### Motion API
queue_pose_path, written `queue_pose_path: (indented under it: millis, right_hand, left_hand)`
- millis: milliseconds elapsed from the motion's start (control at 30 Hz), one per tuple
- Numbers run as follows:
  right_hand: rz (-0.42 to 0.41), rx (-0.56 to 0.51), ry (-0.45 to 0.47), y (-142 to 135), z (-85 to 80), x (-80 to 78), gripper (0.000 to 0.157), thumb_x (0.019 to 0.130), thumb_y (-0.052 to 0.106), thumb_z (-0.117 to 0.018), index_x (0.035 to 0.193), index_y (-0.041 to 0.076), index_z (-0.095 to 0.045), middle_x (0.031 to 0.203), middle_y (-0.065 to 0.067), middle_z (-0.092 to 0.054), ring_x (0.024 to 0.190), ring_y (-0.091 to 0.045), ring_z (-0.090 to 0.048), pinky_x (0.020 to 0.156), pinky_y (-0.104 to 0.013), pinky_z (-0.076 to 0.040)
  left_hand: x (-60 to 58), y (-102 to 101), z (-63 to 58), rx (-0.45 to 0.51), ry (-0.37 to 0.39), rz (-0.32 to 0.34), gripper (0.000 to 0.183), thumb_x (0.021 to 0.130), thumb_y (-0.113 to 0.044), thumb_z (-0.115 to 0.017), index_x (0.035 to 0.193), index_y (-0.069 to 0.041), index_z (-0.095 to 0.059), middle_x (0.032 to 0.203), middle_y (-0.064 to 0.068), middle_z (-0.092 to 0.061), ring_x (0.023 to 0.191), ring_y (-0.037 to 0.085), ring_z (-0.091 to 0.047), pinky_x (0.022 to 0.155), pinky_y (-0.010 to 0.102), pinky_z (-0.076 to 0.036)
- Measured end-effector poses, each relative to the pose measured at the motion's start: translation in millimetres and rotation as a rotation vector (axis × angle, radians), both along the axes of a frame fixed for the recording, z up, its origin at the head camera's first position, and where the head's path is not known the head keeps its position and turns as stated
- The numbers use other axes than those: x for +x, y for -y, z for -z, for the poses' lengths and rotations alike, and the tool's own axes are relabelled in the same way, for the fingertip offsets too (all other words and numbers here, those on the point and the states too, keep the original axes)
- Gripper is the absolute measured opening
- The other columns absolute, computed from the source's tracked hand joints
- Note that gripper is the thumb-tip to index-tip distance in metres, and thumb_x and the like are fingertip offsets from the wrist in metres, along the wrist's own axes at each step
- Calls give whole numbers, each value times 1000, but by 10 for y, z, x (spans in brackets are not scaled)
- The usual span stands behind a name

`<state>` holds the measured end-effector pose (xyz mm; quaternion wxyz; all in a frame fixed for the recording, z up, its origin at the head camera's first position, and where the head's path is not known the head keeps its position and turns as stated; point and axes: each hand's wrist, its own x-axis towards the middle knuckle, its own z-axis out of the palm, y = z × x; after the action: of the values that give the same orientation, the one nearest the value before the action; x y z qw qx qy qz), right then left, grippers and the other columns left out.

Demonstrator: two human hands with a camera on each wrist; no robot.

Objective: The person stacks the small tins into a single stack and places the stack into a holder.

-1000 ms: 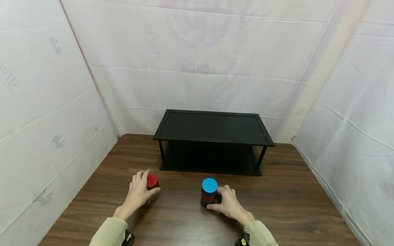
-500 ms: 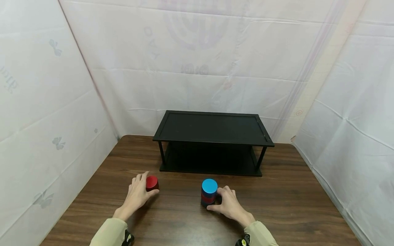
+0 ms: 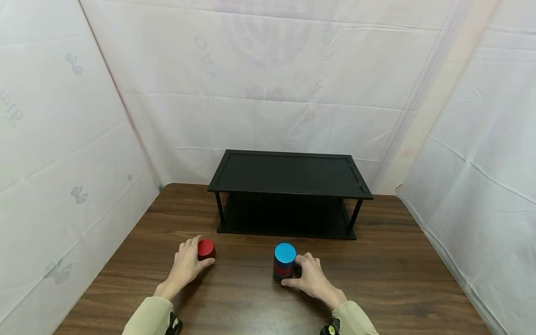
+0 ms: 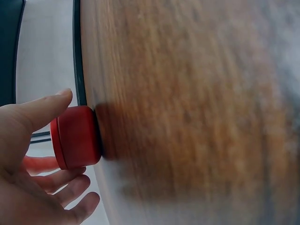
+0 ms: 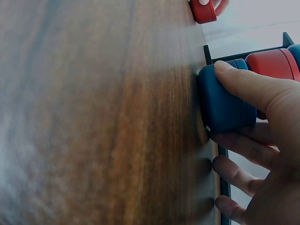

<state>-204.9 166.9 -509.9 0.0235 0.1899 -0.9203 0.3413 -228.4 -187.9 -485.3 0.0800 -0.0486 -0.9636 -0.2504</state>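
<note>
A small red lidded tin (image 3: 206, 249) stands upright on the table at the left. My left hand (image 3: 184, 265) curves round it, index finger at its far left side and thumb at its near side; in the left wrist view, the thumb (image 4: 51, 104) lies along one side of the tin and fingers bend under the other. To the right stands a stack of three similar tins, blue at top (image 3: 285, 253), red in the middle (image 3: 283, 269), dark blue at the bottom (image 5: 226, 96). My right hand (image 3: 311, 277) pinches the bottom blue tin between thumb and index finger; its other fingers spread along the table.
A black two-level rack (image 3: 289, 172) stands at the back of the brown wooden table (image 3: 247, 298), behind the tins. White printed sheets (image 3: 268, 93) hang behind and on both sides of the table.
My left thumb and fingers have drawn slightly nearer round the red tin. The right hand and the stack stay in place.
</note>
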Motion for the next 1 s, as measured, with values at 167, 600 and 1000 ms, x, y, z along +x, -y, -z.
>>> queue_pose_path:
  millis: [167, 600, 1000]
  right_hand:
    - [1, -3, -8, 3, 2, 0, 45, 71, 39, -84, 108, 18, -68, 102, 8, -70, 91, -9, -46, 82, -33, -29]
    - [-5, -3, -3, 4, -11, 7, 45, 72, 39, -83, 109, 19, -68, 104, 7, -71, 92, -10, -46, 83, -34, -30]
    - [-5, 11, -24, 2, -9, 16, 46, 72, 40, -83, 111, 19, -68, 104, 7, -70, 90, -9, -45, 81, -33, -29]
  left_hand:
    - [4, 9, 2, 4, 10, -3, 72, 79, -22, -79, 133, 9, -44, 122, 30, -55, 110, 44, -47, 84, 58, -42]
    - [0, 29, 10, 8, 13, -9, 65, 82, -20, -76, 132, 10, -47, 120, 30, -58, 111, 44, -49, 85, 58, -42]
    - [-40, 40, 30, 8, 15, -17, 65, 80, -20, -77, 130, 9, -48, 119, 28, -58, 111, 43, -50, 86, 57, -42]
